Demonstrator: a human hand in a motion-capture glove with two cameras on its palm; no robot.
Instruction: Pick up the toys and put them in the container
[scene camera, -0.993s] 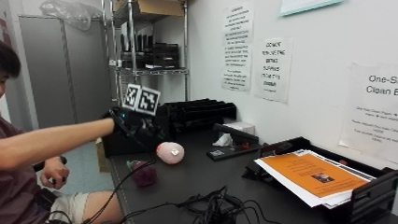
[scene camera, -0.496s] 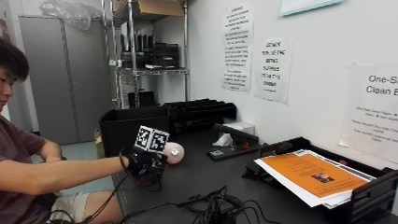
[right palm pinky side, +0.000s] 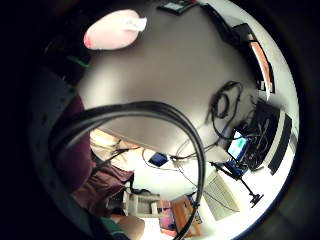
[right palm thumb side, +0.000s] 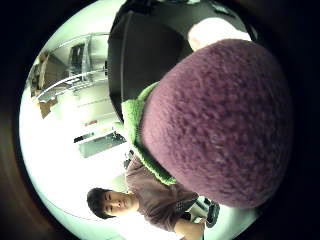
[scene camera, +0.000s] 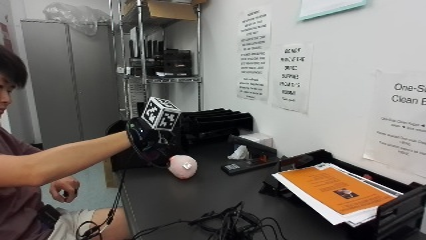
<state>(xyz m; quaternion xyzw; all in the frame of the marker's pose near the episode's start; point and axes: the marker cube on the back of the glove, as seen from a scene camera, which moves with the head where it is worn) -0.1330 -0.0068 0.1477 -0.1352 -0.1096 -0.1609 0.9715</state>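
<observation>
Wall sign reads "One-S… Clean E…", cut off. My gloved right hand raised beside pink toy on table, curled around purple plush toy; fingers mostly hidden.

My black-gloved right hand hung raised above the table's near left part, forearm stretched out level from my body, fingers curled around a purple plush toy with green trim.
</observation>
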